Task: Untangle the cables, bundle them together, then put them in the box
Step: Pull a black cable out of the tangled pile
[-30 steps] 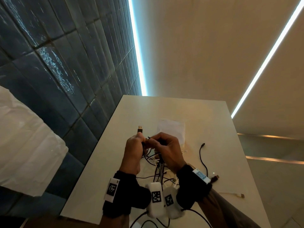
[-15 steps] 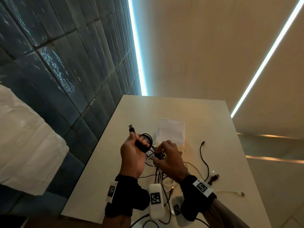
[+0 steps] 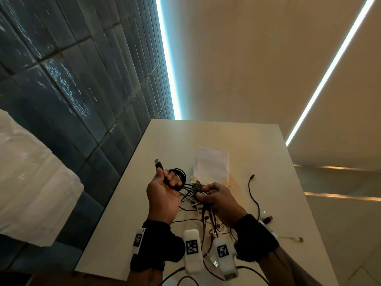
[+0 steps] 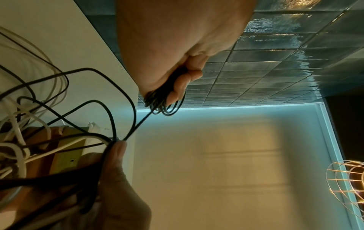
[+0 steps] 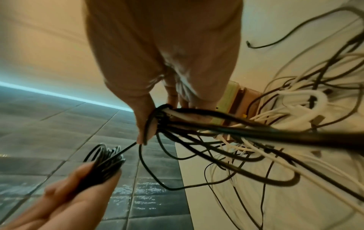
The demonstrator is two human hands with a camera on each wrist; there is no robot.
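Observation:
My left hand (image 3: 168, 181) is held above the table and grips a coiled black cable (image 3: 179, 176). The coil's USB plug (image 3: 158, 163) sticks up past the thumb. One strand (image 4: 138, 126) runs from the coil (image 4: 165, 105) to my right hand (image 3: 206, 194). That hand pinches several black and white strands of the tangle (image 3: 198, 205), which hangs down to the table. In the right wrist view the right hand's fingers (image 5: 146, 124) are closed round that bunch, and the coil (image 5: 107, 157) sits in the left hand (image 5: 78, 186). A box (image 5: 235, 104) lies partly under the tangle.
A pale flat packet (image 3: 212, 164) lies on the white table (image 3: 237, 141) beyond my hands. A loose black cable (image 3: 253, 193), a USB plug (image 3: 268, 219) and a white cable end (image 3: 296, 238) lie to the right. A dark tiled wall (image 3: 72, 89) runs along the table's left edge.
The hands have drawn apart: the left hand moved left and turned palm up with the coil, and the right hand dropped lower with the tangle.

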